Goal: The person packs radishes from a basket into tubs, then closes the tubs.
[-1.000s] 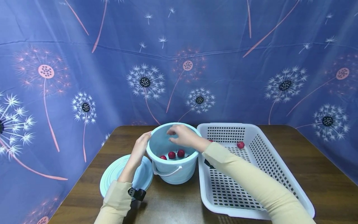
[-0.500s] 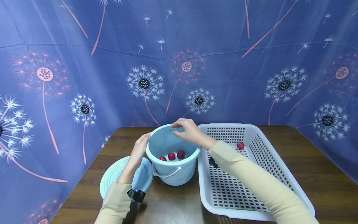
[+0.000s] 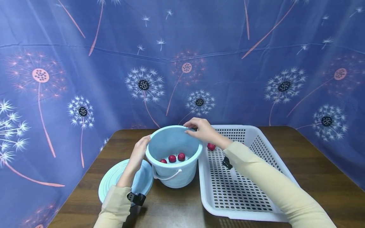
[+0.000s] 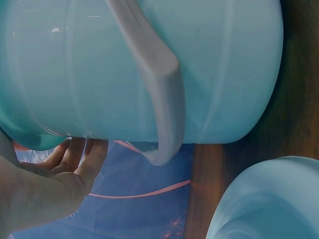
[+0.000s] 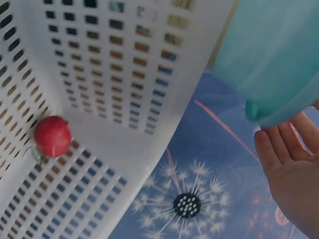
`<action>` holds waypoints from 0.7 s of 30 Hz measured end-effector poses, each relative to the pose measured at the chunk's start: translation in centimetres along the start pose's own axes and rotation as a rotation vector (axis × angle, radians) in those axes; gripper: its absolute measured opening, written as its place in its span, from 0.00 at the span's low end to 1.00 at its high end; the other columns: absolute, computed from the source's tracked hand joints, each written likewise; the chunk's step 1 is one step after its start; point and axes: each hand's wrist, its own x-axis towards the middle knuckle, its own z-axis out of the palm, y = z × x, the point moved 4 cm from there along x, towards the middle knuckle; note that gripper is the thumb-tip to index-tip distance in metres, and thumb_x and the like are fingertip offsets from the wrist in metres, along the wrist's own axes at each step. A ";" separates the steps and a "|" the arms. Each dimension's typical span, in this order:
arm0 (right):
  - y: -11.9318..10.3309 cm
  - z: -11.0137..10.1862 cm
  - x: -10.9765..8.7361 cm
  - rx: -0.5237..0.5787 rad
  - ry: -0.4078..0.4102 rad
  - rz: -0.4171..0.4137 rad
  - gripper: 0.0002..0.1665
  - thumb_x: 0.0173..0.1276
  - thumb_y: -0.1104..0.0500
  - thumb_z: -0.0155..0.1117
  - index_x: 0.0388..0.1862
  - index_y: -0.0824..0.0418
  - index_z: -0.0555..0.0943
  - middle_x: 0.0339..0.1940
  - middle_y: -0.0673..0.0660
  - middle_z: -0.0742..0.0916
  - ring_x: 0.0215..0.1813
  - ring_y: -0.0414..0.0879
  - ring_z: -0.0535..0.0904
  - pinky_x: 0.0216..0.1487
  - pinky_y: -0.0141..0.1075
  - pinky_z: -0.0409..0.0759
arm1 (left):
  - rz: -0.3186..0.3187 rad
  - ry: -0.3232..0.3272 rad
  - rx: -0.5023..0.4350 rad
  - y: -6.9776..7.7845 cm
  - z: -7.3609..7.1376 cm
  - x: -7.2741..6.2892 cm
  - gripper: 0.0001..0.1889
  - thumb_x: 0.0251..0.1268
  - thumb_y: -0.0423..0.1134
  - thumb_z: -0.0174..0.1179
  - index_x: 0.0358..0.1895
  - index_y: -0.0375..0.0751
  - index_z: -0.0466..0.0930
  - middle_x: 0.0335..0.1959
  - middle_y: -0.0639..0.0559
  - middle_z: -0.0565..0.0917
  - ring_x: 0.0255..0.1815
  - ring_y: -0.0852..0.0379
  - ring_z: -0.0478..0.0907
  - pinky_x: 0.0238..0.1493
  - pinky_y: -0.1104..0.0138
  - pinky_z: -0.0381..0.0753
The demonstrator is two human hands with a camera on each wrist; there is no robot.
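Note:
A light blue bucket (image 3: 186, 172) stands upright in the middle of the table. My left hand (image 3: 138, 153) grips its rim from the left, with fingers outside the wall in the left wrist view. At the back right, my right hand (image 3: 206, 131) pinches the rim, thumb inside and fingers beyond it. Several round red radish-like things (image 3: 172, 158) lie on the bucket's bottom. Its pale handle (image 4: 169, 94) hangs down at the front. To the right, a white perforated basket (image 3: 245, 214) holds another round red thing (image 5: 53, 136) near its far end, partly behind my right wrist.
A light blue round lid (image 3: 112, 179) lies left of the bucket, partly under my left forearm. The basket stands close against the bucket's right side. A blue dandelion-print cloth (image 3: 228, 76) hangs behind the brown wooden table (image 3: 168, 205).
My right hand has moved right and back from over the bucket's opening and taken hold of the rim. My left hand stays on the rim. The head view has turned slightly right.

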 end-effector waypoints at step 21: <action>5.7 -1.8 -3.2 -0.091 0.038 0.119 0.15 0.65 0.62 0.61 0.49 0.67 0.80 0.44 0.61 0.84 0.46 0.52 0.81 0.50 0.46 0.79 | -0.011 -0.019 -0.012 0.1 0.0 -0.1 0.23 0.74 0.41 0.36 0.65 0.33 0.65 0.64 0.36 0.69 0.64 0.46 0.66 0.64 0.56 0.64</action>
